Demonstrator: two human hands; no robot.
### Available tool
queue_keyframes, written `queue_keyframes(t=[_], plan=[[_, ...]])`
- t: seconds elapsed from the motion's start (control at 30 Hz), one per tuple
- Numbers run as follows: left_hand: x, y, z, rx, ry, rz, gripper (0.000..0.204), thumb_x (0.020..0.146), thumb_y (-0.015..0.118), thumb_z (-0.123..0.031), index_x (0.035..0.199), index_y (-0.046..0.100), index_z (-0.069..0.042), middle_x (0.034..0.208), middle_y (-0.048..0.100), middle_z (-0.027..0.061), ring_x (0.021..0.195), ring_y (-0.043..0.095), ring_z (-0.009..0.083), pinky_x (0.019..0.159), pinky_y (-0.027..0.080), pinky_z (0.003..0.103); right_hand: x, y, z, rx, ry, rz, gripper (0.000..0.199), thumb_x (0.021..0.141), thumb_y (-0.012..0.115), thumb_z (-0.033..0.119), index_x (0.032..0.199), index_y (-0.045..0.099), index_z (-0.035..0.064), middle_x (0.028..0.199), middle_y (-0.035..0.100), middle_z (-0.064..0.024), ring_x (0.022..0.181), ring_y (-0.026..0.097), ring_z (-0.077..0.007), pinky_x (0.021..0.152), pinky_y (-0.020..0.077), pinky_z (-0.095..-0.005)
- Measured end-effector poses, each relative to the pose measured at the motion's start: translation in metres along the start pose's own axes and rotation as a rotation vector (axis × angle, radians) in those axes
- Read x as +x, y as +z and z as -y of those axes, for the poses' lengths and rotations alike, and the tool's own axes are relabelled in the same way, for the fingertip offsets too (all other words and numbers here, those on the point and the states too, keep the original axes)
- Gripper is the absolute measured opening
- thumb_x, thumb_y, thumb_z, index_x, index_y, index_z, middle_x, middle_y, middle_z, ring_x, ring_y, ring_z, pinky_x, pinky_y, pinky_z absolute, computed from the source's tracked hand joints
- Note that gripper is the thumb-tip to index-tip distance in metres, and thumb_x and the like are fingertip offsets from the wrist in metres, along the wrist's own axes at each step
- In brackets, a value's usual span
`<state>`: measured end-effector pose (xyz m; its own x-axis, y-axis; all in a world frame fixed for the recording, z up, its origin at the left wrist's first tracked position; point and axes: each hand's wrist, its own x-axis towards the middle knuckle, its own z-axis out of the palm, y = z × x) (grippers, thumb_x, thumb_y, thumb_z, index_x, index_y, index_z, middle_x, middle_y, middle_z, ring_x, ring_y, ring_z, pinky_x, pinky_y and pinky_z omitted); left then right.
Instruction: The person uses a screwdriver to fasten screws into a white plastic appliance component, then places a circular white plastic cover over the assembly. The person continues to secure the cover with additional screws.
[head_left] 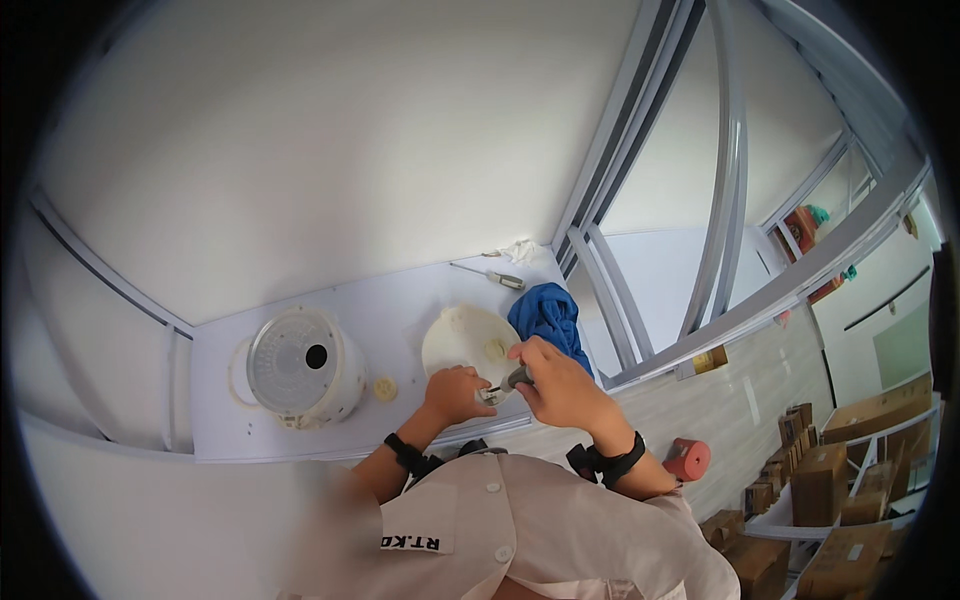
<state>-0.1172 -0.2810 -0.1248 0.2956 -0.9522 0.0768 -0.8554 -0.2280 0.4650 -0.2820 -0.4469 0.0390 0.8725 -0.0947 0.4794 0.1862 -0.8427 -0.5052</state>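
Two hands meet at the near edge of one round white lid (468,342) that lies flat on the white table (400,300). The left hand (455,393) is curled shut and rests by the lid's near rim; what it pinches is too small to tell. The right hand (558,385) is closed around one small grey tool (515,378) that points at the same spot. One blue cloth (548,315) lies just right of the lid. One white cooker pot (298,365) sits tipped over to the left, and one little round cream cap (385,388) lies beside it. One screwdriver (490,275) rests far back, near one crumpled white scrap (518,250)
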Motion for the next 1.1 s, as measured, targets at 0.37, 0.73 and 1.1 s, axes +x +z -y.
queue_keyframes(t=[0.37,0.73,1.1], plan=[[-0.004,0.0,-0.002,-0.028,-0.001,-0.048,0.055,0.067,0.091,-0.059,0.106,0.088,-0.022,0.099,0.077,0.0036,0.093,0.074,0.0292,0.082,0.059,0.044,0.002,-0.006,0.005,-0.151,0.127,0.029,0.057,0.088,0.084,0.028,0.134,0.059,0.0057,0.122,0.068,-0.0236,0.093,0.073,-0.0379,0.065,0.0569,-0.0449],[-0.005,0.0,-0.002,-0.027,-0.058,0.023,0.056,0.068,0.09,-0.06,0.11,0.087,-0.022,0.105,0.078,0.0037,0.098,0.074,0.0295,0.085,0.059,0.043,0.007,-0.011,0.017,-0.219,0.405,0.199,0.065,0.085,0.082,0.008,0.142,0.051,0.0043,0.111,0.071,-0.0242,0.105,0.071,-0.0442,0.086,0.0572,-0.0479],[-0.008,-0.004,-0.005,-0.057,-0.09,0.038,0.059,0.068,0.09,-0.06,0.114,0.087,-0.022,0.109,0.078,0.0044,0.102,0.075,0.0289,0.087,0.06,0.043,0.005,0.003,0.012,-0.285,0.428,0.215,0.052,0.086,0.084,0.013,0.132,0.06,0.0056,0.103,0.072,-0.0197,0.097,0.072,-0.0429,0.082,0.057,-0.0465]])
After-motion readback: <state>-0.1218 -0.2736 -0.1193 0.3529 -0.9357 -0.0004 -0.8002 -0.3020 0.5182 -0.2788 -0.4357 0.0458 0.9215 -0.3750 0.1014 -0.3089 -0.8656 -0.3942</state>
